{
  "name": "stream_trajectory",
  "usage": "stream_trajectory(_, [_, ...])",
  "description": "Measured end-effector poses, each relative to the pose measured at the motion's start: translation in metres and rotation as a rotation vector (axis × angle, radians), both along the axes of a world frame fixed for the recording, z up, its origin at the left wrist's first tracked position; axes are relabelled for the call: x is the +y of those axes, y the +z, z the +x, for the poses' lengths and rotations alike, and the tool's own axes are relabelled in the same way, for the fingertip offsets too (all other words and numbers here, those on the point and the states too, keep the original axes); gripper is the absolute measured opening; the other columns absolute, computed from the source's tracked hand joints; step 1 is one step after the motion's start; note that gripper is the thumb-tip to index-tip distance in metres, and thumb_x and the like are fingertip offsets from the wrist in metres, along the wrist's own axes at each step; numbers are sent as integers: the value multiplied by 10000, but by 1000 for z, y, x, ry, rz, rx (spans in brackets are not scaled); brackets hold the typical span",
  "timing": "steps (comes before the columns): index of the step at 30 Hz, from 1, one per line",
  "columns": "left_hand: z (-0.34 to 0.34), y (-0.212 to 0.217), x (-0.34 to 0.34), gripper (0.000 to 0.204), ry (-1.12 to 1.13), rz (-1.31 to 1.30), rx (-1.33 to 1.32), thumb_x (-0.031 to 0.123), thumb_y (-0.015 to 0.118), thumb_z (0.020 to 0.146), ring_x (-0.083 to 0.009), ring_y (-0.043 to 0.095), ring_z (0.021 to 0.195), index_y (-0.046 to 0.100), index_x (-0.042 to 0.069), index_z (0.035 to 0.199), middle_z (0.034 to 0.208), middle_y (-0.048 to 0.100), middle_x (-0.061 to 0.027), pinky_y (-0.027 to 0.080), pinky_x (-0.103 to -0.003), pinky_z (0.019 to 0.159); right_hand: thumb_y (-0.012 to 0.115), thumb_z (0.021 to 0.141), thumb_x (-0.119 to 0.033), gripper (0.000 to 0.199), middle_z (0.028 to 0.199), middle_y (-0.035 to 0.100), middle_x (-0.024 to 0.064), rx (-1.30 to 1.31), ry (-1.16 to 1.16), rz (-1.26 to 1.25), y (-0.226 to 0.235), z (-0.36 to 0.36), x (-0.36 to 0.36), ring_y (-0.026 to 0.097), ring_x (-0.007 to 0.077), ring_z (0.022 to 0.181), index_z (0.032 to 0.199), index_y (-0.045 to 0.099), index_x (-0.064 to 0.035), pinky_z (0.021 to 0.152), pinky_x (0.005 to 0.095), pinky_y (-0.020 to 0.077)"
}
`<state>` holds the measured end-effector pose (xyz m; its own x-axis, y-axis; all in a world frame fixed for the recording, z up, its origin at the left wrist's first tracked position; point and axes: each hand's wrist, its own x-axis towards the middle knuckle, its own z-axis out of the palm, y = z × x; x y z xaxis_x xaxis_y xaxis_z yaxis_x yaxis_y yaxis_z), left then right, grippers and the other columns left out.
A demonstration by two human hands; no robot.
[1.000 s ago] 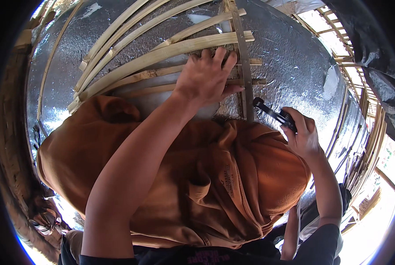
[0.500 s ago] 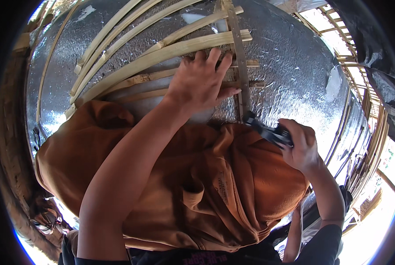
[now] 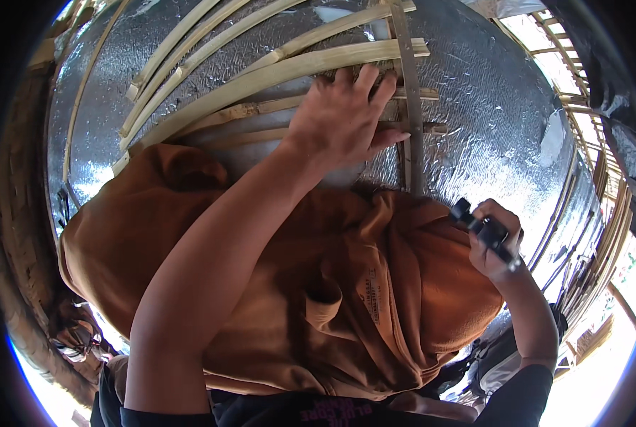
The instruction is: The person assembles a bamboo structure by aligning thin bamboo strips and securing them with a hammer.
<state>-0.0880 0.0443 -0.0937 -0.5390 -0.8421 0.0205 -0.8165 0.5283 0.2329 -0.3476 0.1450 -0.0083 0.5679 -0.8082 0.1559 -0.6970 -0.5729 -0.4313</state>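
Note:
My left hand [image 3: 339,117] lies with its fingers spread over pale bamboo slats [image 3: 289,73]. Its thumb reaches toward a narrow brown strip [image 3: 408,78] that crosses the slats near their right ends. In my right hand [image 3: 499,220], fingers curl around a short black tool [image 3: 487,229]; motion blur and the grip hide its exact kind. That tool is held above the shiny silver sheet, apart from the strip. Brown cloth [image 3: 275,285] covers my lap below both hands.
Silver foil-faced sheet [image 3: 489,107] spreads under the slats. Bundled thin sticks [image 3: 602,228] stand along the right side, by a bamboo lattice [image 3: 570,60]. Dark plastic [image 3: 620,135] hangs at the upper right. Wooden beams [image 3: 15,213] run down the left.
My right hand has drawn back to the right with the black tool, away from the strip, and the tool has turned. The view has shifted slightly; the left hand stays on the slats.

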Motion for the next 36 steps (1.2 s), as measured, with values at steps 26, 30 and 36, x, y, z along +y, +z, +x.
stream_trajectory(26, [9,-12,2,656,52,-43,27,565,462,955,-368,568,1120,426,84,1399,1287,480,-162,506,-515,862,635,882,-87,272,876,648,212,230,-156,283,12,13,6,673,365,746,1114,540,19,668,427,532])
stream_trajectory(30, [6,-5,7,658,20,87,44,564,478,947,-371,564,1122,439,80,1391,1266,488,-162,503,-514,869,582,976,-190,290,853,648,190,511,-227,428,6,20,-3,691,311,711,1117,525,57,608,392,533])
stream_trajectory(36, [3,-5,4,644,21,21,58,568,489,938,-358,574,1100,472,81,1360,1235,500,-153,510,-511,848,662,861,-68,313,935,660,199,563,-120,20,-14,-21,27,652,350,876,1140,558,26,749,426,514])
